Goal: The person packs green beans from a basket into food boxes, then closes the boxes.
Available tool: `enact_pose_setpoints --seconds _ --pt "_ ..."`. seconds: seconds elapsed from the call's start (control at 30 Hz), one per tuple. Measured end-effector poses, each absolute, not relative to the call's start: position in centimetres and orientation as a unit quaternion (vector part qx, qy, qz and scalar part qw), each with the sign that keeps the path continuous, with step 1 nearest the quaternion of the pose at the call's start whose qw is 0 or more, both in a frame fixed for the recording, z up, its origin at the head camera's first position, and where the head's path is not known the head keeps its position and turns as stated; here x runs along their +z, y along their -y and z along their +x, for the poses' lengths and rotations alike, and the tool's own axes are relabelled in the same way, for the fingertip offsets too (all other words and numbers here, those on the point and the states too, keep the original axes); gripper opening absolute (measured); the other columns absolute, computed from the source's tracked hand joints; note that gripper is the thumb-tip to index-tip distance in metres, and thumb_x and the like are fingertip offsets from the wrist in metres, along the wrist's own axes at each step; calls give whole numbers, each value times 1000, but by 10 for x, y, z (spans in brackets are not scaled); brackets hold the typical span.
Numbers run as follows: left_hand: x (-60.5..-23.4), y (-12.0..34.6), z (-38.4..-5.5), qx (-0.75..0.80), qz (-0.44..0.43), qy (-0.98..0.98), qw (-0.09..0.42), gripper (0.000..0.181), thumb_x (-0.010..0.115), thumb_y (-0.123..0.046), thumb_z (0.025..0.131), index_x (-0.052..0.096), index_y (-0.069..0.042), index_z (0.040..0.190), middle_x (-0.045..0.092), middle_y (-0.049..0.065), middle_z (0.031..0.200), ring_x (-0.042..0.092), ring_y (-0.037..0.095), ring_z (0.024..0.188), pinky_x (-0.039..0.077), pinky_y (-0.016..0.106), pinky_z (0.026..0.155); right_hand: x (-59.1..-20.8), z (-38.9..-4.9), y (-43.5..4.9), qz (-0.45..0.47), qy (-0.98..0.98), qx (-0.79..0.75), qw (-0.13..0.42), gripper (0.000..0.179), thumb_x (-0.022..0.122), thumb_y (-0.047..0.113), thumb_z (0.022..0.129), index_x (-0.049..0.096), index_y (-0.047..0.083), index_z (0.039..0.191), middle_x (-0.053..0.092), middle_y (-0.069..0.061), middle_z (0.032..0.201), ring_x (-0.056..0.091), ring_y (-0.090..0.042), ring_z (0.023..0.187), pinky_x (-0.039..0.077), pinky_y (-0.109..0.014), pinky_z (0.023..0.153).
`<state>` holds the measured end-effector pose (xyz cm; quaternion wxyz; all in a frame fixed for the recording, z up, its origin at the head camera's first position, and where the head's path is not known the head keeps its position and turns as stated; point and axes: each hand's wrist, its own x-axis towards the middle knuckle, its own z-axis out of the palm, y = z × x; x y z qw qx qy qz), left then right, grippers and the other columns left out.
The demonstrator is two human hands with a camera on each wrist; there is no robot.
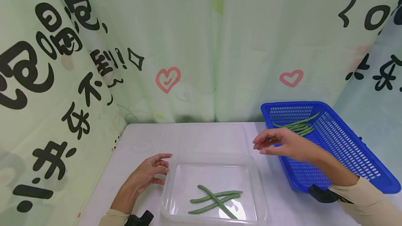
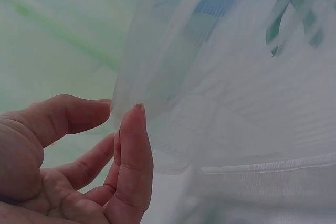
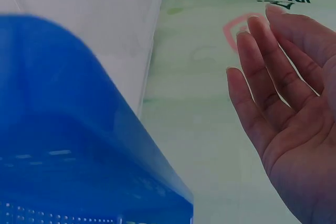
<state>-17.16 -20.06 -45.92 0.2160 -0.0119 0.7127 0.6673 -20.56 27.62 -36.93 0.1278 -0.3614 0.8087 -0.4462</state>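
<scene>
A clear plastic tray (image 1: 260, 180) sits on the white table (image 1: 138, 142) in front of me, with three green beans (image 1: 216, 201) lying crossed in it. My left hand (image 1: 150, 174) rests at the tray's left wall (image 2: 157, 93), its fingertips (image 2: 131, 124) touching the rim and holding nothing. My right hand (image 1: 281, 144) hovers empty with straight fingers (image 3: 262, 72) between the tray and a blue perforated basket (image 1: 345, 149). Several green beans (image 1: 298, 125) lie at the basket's far end.
Light green printed curtains with black characters and pink hearts (image 1: 168, 78) hang close behind and on both sides of the table. The blue basket wall (image 3: 79, 145) stands just under my right wrist. A clear lid or second tray (image 1: 213, 138) lies behind the front tray.
</scene>
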Motion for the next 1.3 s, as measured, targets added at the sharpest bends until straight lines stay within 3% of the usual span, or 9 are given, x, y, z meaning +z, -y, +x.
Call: enact_pose_setpoints --seconds 0.5,0.77,1.03,1.3 --pt "-459 201 -172 665 -9 -715 215 63 68 -6 92 44 -3 150 54 7 108 60 22 93 59 31 66 -368 -233 -320 -305 -846 -429 83 30 74 10 92 68 4 121 73 -4 111 71 -16 101 60 -27 83" --pt "-458 201 -172 667 -8 -712 218 61 66 -6 94 43 -3 150 54 6 108 60 21 93 59 31 66 -376 -249 -345 -291 -851 -432 75 31 72 7 93 67 3 123 70 -19 116 70 -20 104 61 -29 80" --pt "-457 201 -171 666 -7 -713 218 60 65 -6 94 44 -3 150 53 6 108 60 21 93 59 31 66 -387 -265 -371 -288 -856 -424 71 35 71 5 94 64 -1 127 71 2 118 68 -5 108 58 -22 84" --pt "-458 201 -171 668 -4 -711 218 60 64 -4 95 43 -2 151 53 6 107 60 21 93 59 31 66 -402 -275 -392 -275 -862 -421 54 35 71 0 92 64 -3 126 71 9 116 67 -1 106 57 -19 81"
